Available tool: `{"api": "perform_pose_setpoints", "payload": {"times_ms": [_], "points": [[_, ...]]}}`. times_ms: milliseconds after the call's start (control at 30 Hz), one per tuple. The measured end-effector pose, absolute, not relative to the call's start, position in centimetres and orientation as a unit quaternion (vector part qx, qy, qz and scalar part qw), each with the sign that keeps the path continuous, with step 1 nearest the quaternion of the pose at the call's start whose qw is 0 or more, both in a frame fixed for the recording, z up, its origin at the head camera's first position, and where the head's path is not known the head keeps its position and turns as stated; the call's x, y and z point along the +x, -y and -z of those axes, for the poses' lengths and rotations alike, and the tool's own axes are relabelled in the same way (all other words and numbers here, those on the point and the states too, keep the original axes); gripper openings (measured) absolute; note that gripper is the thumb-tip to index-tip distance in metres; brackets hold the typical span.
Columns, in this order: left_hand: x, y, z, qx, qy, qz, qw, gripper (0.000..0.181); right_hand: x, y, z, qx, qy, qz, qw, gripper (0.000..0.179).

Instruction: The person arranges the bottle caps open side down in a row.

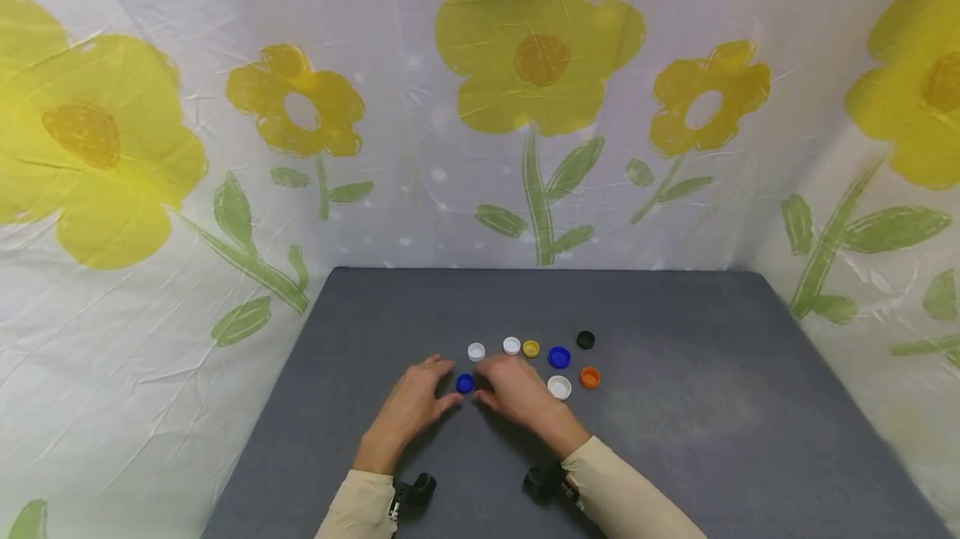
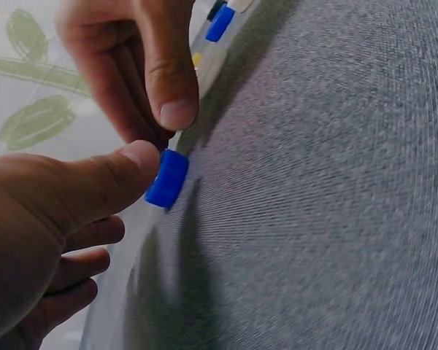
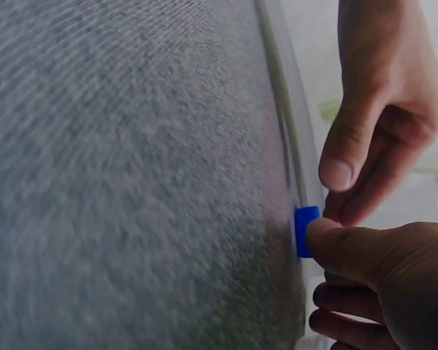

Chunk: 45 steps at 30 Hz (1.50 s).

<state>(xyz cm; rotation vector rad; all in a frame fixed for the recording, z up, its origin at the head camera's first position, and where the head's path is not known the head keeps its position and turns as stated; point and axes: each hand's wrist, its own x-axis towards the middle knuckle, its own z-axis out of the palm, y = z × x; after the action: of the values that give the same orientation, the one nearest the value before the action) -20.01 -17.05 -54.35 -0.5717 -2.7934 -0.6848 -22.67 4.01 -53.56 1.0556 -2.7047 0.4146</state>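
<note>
The left hand [image 1: 420,393] is partly open, its thumb and forefinger apart and bent softly towards a small blue cap [image 1: 465,383]. The cap lies flat on the grey worktop [image 1: 712,406], between the two hands — round, with a darker middle inside a bright rim; the wrist views show its plain blue side. Just beyond it is a small white cap [image 1: 476,351]. Next comes the right hand [image 1: 517,389], also partly open, its thumb and forefinger parted on the other side of the blue cap. Neither hand has a grip on it; whether a fingertip touches it I cannot tell, as the thumbs overlap it in the wrist views.

Further right are a second white cap [image 1: 512,346], a yellow cap [image 1: 531,348] close beside it, a larger blue cap [image 1: 558,357] with a large white cap [image 1: 558,387] nearer the person, then a black cap [image 1: 586,340] and an orange cap [image 1: 590,377].
</note>
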Motion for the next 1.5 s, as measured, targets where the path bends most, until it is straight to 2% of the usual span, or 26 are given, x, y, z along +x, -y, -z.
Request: {"api": "perform_pose_setpoints", "payload": {"times_ms": [300,667,1100,1500], "points": [[-20.7,16.3,55.4,-0.181,0.951,0.228,0.106,0.04,-22.7,-3.3,53.8,0.338,0.924,-0.136,0.116,0.018],[-20.4,15.6,55.7,-0.181,0.947,0.225,0.142,0.021,-22.6,-2.7,54.5,0.339,0.922,-0.136,0.128,0.009],[-19.3,15.3,54.3,-0.187,0.937,0.261,0.137,0.024,-21.5,-3.8,53.2,0.331,0.918,-0.189,0.11,0.023],[-18.1,14.7,52.1,-0.215,0.926,0.265,0.159,0.024,-20.0,-5.3,51.4,0.346,0.896,-0.243,0.133,0.024]]}}
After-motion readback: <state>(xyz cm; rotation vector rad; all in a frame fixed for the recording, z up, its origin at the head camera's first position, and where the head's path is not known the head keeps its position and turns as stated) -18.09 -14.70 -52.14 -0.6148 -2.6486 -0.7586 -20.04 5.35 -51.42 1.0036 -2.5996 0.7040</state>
